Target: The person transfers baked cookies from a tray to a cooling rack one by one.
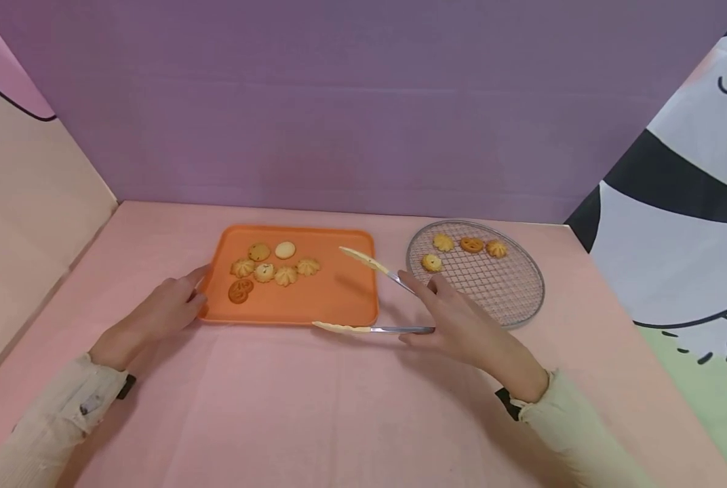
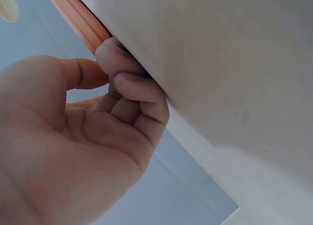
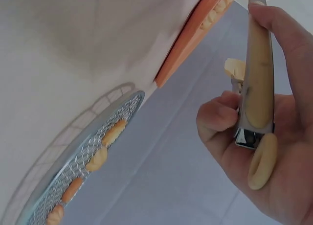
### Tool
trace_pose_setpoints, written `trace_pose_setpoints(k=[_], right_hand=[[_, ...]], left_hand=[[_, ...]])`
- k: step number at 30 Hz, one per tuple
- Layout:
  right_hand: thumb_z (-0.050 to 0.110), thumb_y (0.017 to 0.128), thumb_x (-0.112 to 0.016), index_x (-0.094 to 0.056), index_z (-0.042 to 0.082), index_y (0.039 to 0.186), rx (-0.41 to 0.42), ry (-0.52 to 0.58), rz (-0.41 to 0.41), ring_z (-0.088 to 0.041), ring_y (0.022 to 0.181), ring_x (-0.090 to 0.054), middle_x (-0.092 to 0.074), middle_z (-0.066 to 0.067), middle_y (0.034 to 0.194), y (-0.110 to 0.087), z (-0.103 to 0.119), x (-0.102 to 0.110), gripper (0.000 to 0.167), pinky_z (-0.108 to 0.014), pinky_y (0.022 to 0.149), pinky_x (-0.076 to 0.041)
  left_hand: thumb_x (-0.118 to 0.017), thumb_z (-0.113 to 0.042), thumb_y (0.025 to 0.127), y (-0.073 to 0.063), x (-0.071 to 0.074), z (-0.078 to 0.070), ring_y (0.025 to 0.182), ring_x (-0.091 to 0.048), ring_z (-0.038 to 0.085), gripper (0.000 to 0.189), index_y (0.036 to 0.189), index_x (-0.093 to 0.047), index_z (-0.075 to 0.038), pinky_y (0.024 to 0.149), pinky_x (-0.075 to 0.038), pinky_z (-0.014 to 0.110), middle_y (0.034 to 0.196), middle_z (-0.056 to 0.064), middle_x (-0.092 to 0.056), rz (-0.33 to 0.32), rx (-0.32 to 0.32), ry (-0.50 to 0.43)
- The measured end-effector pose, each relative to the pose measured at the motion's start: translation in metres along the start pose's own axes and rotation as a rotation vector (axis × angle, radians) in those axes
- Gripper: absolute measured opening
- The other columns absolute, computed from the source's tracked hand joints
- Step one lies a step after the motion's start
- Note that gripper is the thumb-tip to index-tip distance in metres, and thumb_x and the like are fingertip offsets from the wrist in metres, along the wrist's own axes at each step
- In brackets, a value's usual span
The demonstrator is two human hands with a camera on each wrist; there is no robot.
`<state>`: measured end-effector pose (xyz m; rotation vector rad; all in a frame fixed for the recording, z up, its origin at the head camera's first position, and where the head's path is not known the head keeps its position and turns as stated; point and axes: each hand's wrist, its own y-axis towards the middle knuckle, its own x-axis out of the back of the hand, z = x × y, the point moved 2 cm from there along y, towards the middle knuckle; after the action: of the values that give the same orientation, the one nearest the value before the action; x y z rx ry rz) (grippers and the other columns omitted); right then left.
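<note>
My left hand grips the left edge of an orange tray; in the left wrist view its fingers are curled at the tray's rim. Several cookies lie on the tray's left and middle part, among them a pretzel-shaped cookie and a round pale cookie. With my right hand I hold food tongs by their metal arms. The tongs' cream-coloured tips are spread apart with nothing between them, one over the tray's right part and the other by its front edge.
Right of the tray stands a round wire rack, with several cookies towards its back, including a pretzel-shaped cookie. A pink cloth covers the table. A purple wall rises behind, and printed panels stand at both sides.
</note>
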<state>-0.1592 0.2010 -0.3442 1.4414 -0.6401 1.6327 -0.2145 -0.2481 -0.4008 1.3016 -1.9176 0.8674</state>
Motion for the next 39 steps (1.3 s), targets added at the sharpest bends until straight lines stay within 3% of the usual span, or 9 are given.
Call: trace_pose_setpoints(k=[7, 12, 14, 16, 21, 28, 34, 39], right_hand=[[0.04, 0.09, -0.072, -0.033, 0.005, 0.154, 0.073, -0.044, 0.008, -0.018, 0.078, -0.055, -0.053, -0.018, 0.118, 0.009, 0.0, -0.006, 0.083, -0.035, 0.067, -0.051], [0.033, 0.093, -0.07, -0.039, -0.004, 0.149, 0.096, -0.119, 0.005, -0.031, 0.098, -0.063, -0.053, -0.021, 0.131, 0.015, 0.003, -0.012, 0.074, -0.047, 0.08, -0.055], [0.035, 0.093, -0.069, -0.043, -0.004, 0.146, 0.091, -0.136, -0.007, -0.031, 0.096, -0.063, -0.055, -0.02, 0.128, 0.018, 0.005, -0.014, 0.071, -0.048, 0.077, -0.055], [0.039, 0.091, -0.069, -0.047, -0.002, 0.142, 0.082, -0.147, -0.025, -0.026, 0.082, -0.062, -0.057, -0.017, 0.118, 0.021, 0.007, -0.016, 0.069, -0.042, 0.065, -0.055], [0.055, 0.086, -0.07, -0.053, 0.008, 0.139, 0.059, -0.177, -0.062, -0.014, 0.056, -0.048, -0.057, -0.012, 0.094, 0.03, 0.01, -0.022, 0.073, -0.028, 0.045, -0.04], [0.062, 0.084, -0.069, -0.055, 0.004, 0.134, 0.033, -0.186, -0.072, -0.014, 0.053, -0.045, -0.055, -0.008, 0.081, 0.043, 0.011, -0.025, 0.078, -0.027, 0.04, -0.035], [0.057, 0.088, -0.068, -0.063, 0.002, 0.115, 0.069, -0.235, -0.105, -0.014, 0.051, -0.046, -0.057, -0.007, 0.076, 0.053, 0.008, -0.027, 0.061, -0.026, 0.041, -0.037], [0.051, 0.093, -0.065, -0.065, 0.005, 0.122, 0.064, -0.234, -0.058, -0.014, 0.053, -0.049, -0.06, -0.007, 0.079, 0.062, 0.01, -0.028, 0.055, -0.025, 0.042, -0.038]], left_hand=[[-0.044, -0.008, 0.101, 0.0, 0.0, -0.002, 0.061, -0.055, 0.016, 0.061, 0.155, -0.019, 0.006, 0.055, -0.045, 0.03, 0.078, 0.006, -0.061, 0.003, 0.009, -0.001], [-0.044, -0.01, 0.101, 0.001, -0.001, -0.001, 0.062, -0.055, 0.016, 0.061, 0.155, -0.019, 0.006, 0.056, -0.045, 0.031, 0.077, 0.006, -0.06, 0.005, 0.019, 0.008], [-0.044, -0.01, 0.101, 0.001, -0.001, -0.002, 0.062, -0.054, 0.016, 0.061, 0.155, -0.019, 0.006, 0.057, -0.045, 0.032, 0.077, 0.006, -0.06, 0.002, 0.018, 0.016], [-0.044, -0.01, 0.101, 0.001, 0.0, -0.002, 0.061, -0.055, 0.016, 0.061, 0.155, -0.02, 0.006, 0.058, -0.046, 0.032, 0.077, 0.006, -0.06, 0.0, 0.02, 0.018], [-0.045, -0.009, 0.101, 0.0, -0.001, -0.003, 0.061, -0.056, 0.015, 0.061, 0.154, -0.02, 0.007, 0.058, -0.046, 0.032, 0.078, 0.007, -0.061, -0.001, 0.017, 0.006], [-0.046, -0.008, 0.1, -0.002, 0.001, -0.005, 0.061, -0.054, 0.016, 0.061, 0.154, -0.021, 0.007, 0.056, -0.045, 0.031, 0.076, 0.006, -0.06, -0.016, 0.0, 0.007], [-0.046, -0.007, 0.1, -0.002, 0.0, -0.005, 0.061, -0.053, 0.016, 0.061, 0.154, -0.021, 0.007, 0.055, -0.044, 0.031, 0.077, 0.006, -0.06, -0.012, -0.003, 0.004], [-0.045, -0.008, 0.101, -0.002, 0.0, -0.003, 0.061, -0.055, 0.016, 0.061, 0.154, -0.021, 0.007, 0.056, -0.045, 0.031, 0.078, 0.006, -0.061, -0.01, 0.006, 0.005]])
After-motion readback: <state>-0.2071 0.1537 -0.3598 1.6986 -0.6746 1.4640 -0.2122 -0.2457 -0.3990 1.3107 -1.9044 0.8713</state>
